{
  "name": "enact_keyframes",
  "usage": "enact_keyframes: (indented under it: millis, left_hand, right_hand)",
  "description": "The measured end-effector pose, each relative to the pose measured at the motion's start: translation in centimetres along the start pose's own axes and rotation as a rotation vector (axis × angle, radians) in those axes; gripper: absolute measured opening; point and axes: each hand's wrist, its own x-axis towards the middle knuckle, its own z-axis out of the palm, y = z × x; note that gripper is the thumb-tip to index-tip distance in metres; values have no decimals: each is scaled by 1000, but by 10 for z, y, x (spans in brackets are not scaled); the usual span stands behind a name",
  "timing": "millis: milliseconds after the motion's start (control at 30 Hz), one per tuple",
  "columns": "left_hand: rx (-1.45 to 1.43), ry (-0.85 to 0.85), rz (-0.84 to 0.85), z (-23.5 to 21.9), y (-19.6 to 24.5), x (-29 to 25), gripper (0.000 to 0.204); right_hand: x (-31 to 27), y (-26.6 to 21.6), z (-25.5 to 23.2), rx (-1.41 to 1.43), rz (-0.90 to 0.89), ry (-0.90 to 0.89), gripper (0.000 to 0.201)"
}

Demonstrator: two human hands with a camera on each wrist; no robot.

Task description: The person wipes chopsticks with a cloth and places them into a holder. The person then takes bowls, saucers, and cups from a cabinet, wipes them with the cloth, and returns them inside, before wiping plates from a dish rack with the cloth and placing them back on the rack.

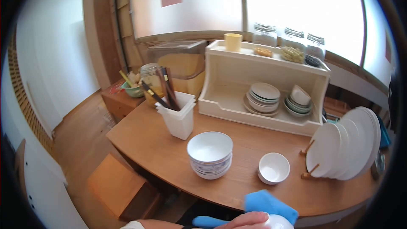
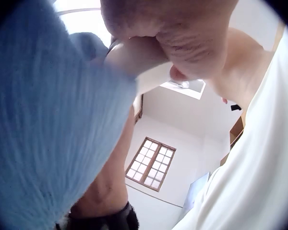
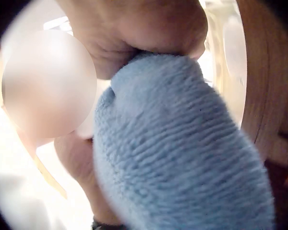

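The bowl stack [image 1: 210, 157] stands upright on the tabletop [image 1: 250, 140] and serves as the landmark. Nearer the person than the stack, and to its right, the left hand [image 1: 248, 219] holds a white bowl [image 1: 280, 221], low at the tabletop's front edge and cut off by the bottom of the head view. The right hand [image 3: 139, 28] grips a blue cloth [image 1: 271, 203], which is bunched in its palm and spreads beside the white bowl. How far the left fingers reach round the bowl I cannot tell.

The likeliest mishap is a dropped bowl: its surface looks smooth, and cloth working between fingers and glaze could loosen the left hand's hold. Being so near the front edge, it might then fall to the floor rather than land on the tabletop.

To the right of the stack sits a small bowl [image 1: 274, 168], with some bare wood between the two; a swinging loose end of cloth could catch it. Farther right of the stack, upright plates [image 1: 324, 150] lean in a rack, and a wide elbow movement might knock them. The stack itself is several bowls tall, so a sideways bump near its top could topple it.
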Motion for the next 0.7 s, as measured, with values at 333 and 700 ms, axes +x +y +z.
enact_keyframes:
  millis: [333, 700]
  left_hand:
    - [-97, 145, 69, -5, -3, -2, 26]
    - [-1, -55, -57, -33, 18, 12, 33]
  right_hand:
    - [33, -15, 19, 207, -42, -239, 43]
    - [32, -3, 30, 384, 4, -393, 41]
